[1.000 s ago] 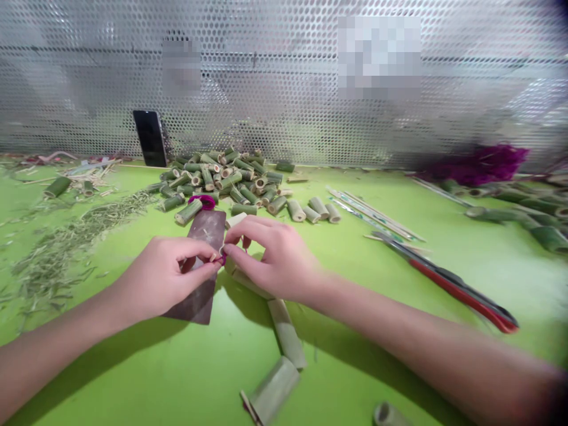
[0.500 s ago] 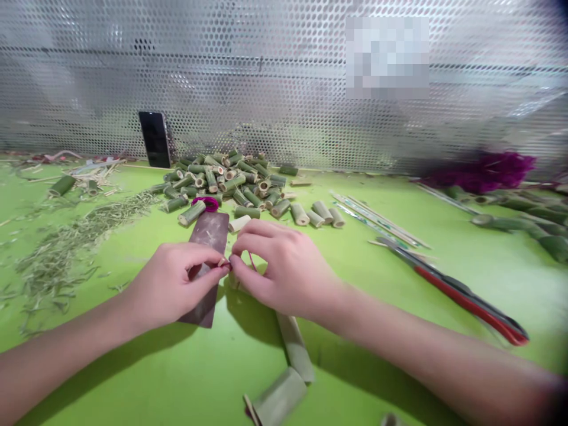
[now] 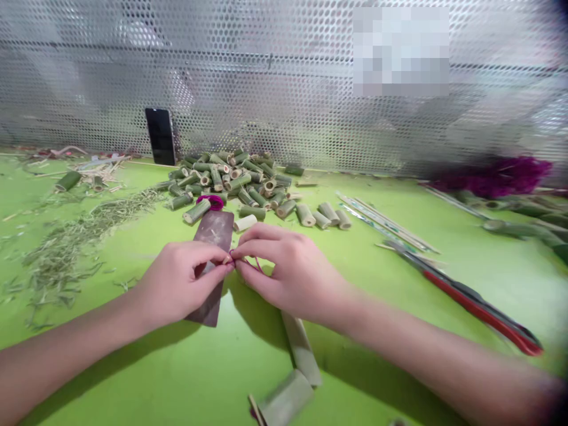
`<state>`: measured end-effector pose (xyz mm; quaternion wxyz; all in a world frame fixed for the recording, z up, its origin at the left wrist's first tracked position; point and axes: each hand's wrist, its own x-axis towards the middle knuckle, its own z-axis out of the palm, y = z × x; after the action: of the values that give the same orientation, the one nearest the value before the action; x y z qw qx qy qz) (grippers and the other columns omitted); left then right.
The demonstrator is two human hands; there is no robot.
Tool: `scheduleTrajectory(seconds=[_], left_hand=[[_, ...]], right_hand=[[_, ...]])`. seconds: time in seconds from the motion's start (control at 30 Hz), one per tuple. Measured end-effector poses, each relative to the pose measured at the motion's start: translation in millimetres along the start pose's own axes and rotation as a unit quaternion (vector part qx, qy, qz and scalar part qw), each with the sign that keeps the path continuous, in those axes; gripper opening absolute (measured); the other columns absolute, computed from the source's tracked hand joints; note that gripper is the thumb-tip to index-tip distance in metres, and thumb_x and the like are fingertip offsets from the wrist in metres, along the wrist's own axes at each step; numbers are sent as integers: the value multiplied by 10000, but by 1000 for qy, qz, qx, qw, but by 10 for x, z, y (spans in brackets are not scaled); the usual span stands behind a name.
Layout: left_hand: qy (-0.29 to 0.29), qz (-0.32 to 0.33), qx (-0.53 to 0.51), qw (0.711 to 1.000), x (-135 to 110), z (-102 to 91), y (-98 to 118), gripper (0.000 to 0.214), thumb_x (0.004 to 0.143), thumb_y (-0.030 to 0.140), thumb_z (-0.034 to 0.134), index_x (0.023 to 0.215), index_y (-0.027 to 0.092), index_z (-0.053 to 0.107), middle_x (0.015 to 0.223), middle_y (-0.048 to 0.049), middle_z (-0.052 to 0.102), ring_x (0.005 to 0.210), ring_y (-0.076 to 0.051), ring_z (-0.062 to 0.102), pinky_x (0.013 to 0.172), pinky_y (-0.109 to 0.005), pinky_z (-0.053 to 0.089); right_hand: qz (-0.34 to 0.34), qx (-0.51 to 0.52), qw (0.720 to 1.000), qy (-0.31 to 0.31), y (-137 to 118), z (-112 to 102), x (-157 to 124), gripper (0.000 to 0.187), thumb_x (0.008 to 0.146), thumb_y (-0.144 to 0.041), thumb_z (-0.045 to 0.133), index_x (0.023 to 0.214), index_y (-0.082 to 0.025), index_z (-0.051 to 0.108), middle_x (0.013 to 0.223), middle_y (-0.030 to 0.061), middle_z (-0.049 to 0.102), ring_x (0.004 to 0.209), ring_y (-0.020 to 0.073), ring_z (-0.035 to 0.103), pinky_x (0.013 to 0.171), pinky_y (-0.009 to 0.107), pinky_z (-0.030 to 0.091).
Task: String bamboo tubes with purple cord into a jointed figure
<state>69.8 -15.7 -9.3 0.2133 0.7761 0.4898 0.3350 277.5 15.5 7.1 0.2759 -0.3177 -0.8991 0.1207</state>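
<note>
My left hand [image 3: 177,287] pinches the pale end of a small stick [image 3: 226,260] between thumb and fingers. Dark purple string [image 3: 232,258] is looped at that end. My right hand [image 3: 297,275] has its fingertips closed on the string, and a strand of it hangs inside the curled fingers. Both sets of fingertips almost meet above a flat dark brown plate [image 3: 217,228]. Beneath the right hand lies a long bamboo piece [image 3: 302,349], touching a wider bamboo section [image 3: 286,397] closer to me. What else the right palm covers is hidden.
Cut bamboo tubes [image 3: 242,177] are heaped behind the plate beside a purple string coil [image 3: 212,203]. Shavings [image 3: 75,248] spread leftward. A phone [image 3: 160,136] leans on the perforated metal wall. Red-handled pruning shears [image 3: 470,296], thin sticks [image 3: 390,222] and purple fibre [image 3: 497,176] lie right.
The whole view has shifted slightly, so things sit a little further right. Both hands stay together at the string, with a small shift of the right fingertips; the loop now shows more clearly.
</note>
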Motion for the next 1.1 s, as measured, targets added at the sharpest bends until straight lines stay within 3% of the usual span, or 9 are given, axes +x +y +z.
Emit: scheduleTrajectory(seconds=[0.27,0.43,0.57,0.73,0.93,1.1], left_hand=[[14,46,27,998,-16,1,-20,148,910,199,653,853,197,789,838,10,814,702,-148,720,656,-235,506],[16,30,33,999,-3,-5,-18,148,919,228,658,856,213,791,828,24,815,644,-132,701,588,-223,483],[20,-2,27,999,-10,-7,-7,152,933,280,655,884,228,789,764,49,795,493,-102,598,475,-225,415],[15,-20,11,1000,-13,12,-9,168,946,305,640,894,227,779,776,44,787,544,-110,624,508,-217,443],[15,-22,7,1000,3,9,-8,165,947,303,640,918,227,783,784,40,787,532,-109,613,495,-219,433],[24,-20,16,999,-11,-3,-5,164,946,315,644,911,227,778,776,46,785,530,-110,609,504,-226,430]], right_hand=[[-99,-70,993,12,68,19,-6,167,946,-171,617,949,-168,784,995,37,747,875,186,686,740,313,554],[-126,-103,986,25,86,42,-11,186,943,-176,571,928,-145,754,1002,59,738,859,195,678,674,317,533],[-106,-72,991,24,134,61,13,156,919,-187,582,933,-147,732,994,62,721,839,187,679,659,305,532],[-52,-17,998,28,161,86,20,125,931,-208,612,939,-159,727,1001,57,714,856,179,687,705,299,561],[-79,-14,995,53,147,101,-17,140,931,-183,626,1000,-141,740,1038,82,722,907,197,703,740,310,592],[-33,40,997,57,119,121,-18,133,927,-171,635,963,-156,762,991,64,732,880,187,697,750,326,593]])
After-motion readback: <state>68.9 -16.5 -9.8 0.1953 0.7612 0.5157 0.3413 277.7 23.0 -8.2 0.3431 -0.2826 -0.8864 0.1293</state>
